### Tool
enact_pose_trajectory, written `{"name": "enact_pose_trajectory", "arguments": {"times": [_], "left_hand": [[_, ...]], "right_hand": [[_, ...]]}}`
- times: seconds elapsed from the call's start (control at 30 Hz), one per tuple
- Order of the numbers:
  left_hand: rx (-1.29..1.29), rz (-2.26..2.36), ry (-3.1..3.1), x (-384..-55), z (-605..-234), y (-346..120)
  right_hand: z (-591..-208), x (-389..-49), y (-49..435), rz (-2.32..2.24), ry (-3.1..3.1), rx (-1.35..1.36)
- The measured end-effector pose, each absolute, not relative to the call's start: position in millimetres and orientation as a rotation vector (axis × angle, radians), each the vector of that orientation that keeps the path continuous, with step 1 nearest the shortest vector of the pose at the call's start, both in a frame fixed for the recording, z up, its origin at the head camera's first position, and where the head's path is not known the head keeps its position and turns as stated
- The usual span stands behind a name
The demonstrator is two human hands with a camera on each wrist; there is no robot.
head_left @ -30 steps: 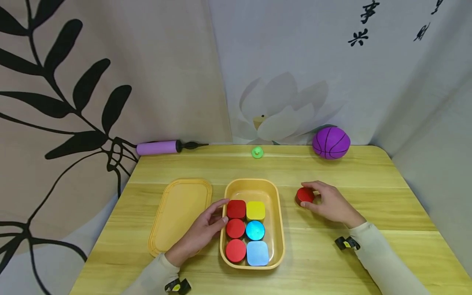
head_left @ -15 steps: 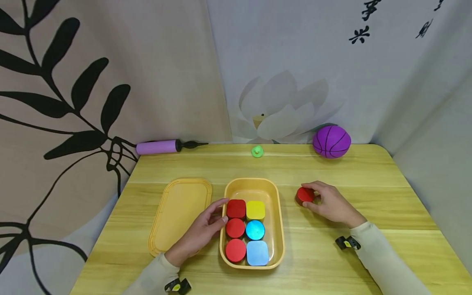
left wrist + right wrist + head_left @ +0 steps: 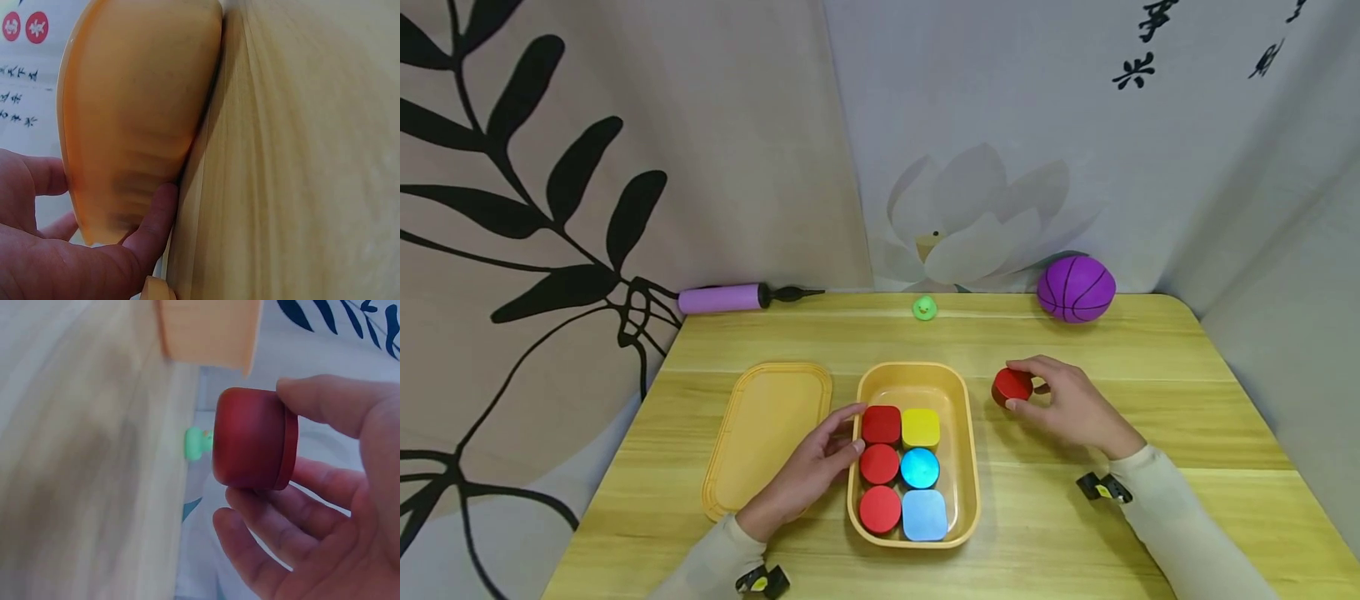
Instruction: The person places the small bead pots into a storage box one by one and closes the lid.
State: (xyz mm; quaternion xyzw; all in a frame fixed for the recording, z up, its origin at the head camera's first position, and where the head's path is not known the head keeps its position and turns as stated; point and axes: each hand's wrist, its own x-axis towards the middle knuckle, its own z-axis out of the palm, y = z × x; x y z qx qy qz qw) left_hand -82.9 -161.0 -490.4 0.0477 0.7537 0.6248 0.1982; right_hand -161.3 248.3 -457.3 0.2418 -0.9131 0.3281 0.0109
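My right hand pinches a small round red tin between thumb and fingers. In the right wrist view this lidded tin hangs clear of the table. My left hand rests against the left side of a yellow-orange plastic box. Seen from the left wrist, the thumb and fingers touch the outer wall of the box. Inside the box stand two columns: a square red tin above two round red ones, and a yellow square, blue round and light blue square tin.
A matching lid lies left of the box, partly behind the left forearm. Along the table's back edge are a purple hand pump, a small green duck figure and a purple ball. Printed curtains hang behind.
My right hand has raised the round red tin from the tabletop and moved it slightly left. The left hand stays at the box's side.
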Motion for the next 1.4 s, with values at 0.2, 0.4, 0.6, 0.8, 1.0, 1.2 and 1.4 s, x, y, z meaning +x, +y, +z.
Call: {"name": "enact_pose_trajectory", "arguments": {"times": [0.2, 0.4, 0.6, 0.8, 1.0, 1.2, 1.4], "left_hand": [[0.155, 1.767, 2.089, -83, -492, -161], [0.16, 1.77, 2.084, -83, -492, -162], [0.15, 1.769, 2.077, -83, -493, -163], [0.144, 1.763, 2.084, -83, -493, -163], [0.145, 1.751, 2.1, -83, -493, -163], [0.149, 1.753, 2.099, -84, -492, -163], [0.151, 1.751, 2.087, -83, -491, -163]], "right_hand": [[-441, -162, 232, 0.99, -2.799, 0.817], [-430, -166, 215, 1.0, -2.765, 0.861], [-425, -174, 197, 1.003, -2.747, 0.896], [-420, -181, 175, 1.015, -2.724, 0.972], [-423, -186, 153, 1.035, -2.722, 1.052], [-431, -188, 132, 1.045, -2.761, 1.099], [-440, -185, 118, 0.957, -2.777, 1.115]]}}
